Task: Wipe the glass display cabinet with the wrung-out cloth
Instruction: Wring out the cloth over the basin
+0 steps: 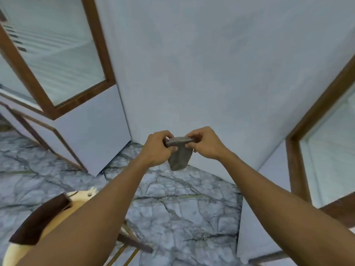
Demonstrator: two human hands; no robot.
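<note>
A small grey cloth [179, 157] hangs in front of me at mid-frame, folded over at its top edge. My left hand [156, 147] pinches the cloth's top left end and my right hand [204, 144] pinches its top right end, fingers curled round the fabric. A glass display cabinet [63, 73] with a brown wooden frame stands at the upper left, its pane showing pale shelves inside. A second wood-framed glass pane [330, 160] is at the right edge. Both hands are held away from either pane, before a plain white wall.
The white wall [211, 64] fills the middle. The floor [172, 208] is grey veined marble. At the lower left a cream seat with a dark brown cloth [38, 221] on it stands by my left arm, with thin wooden legs [130, 244] beneath.
</note>
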